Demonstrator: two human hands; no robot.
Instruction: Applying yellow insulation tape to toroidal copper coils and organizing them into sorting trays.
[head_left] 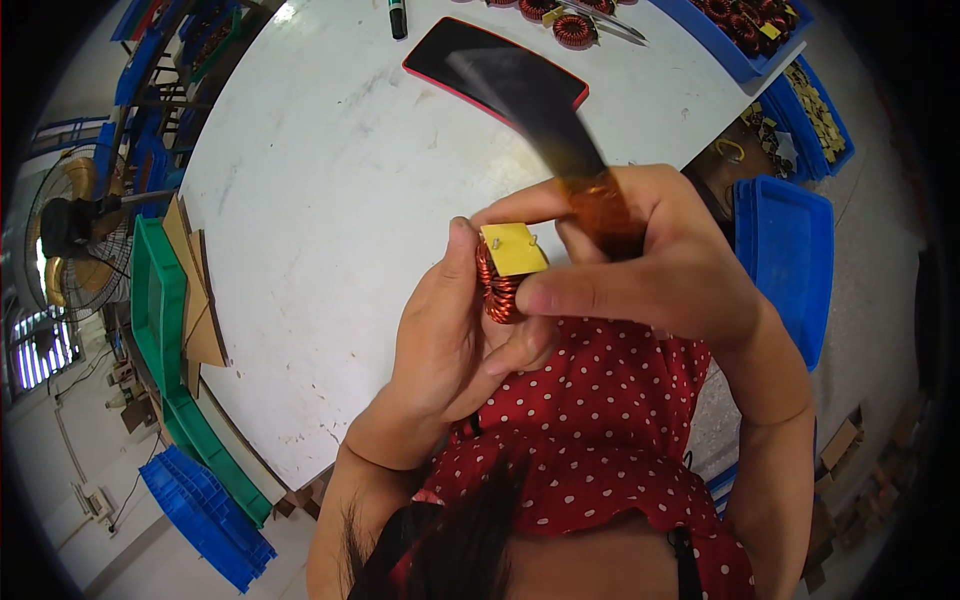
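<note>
My left hand (440, 325) is closed around a copper-wound coil (498, 298), its thumb along the coil's left side. On the coil's top sits a yellow square plate (513, 252) with small metal pins poking through. My right hand (660, 265) grips a knife-like tool (560, 135) by a handle wrapped in amber tape. Its dark blade, smeared by motion, points up and away over the table. The right thumb and a finger also touch the coil's right side. Most of the coil's lower part is hidden by fingers.
Beyond the blade lies a red-edged black phone (470, 65) on the white table (300, 200). Further back are a marker (398, 20), tweezers (615, 22) and several coils (575, 31). A blue bin (740, 50) of coils stands at the far right, green trays (160, 300) beside the left edge.
</note>
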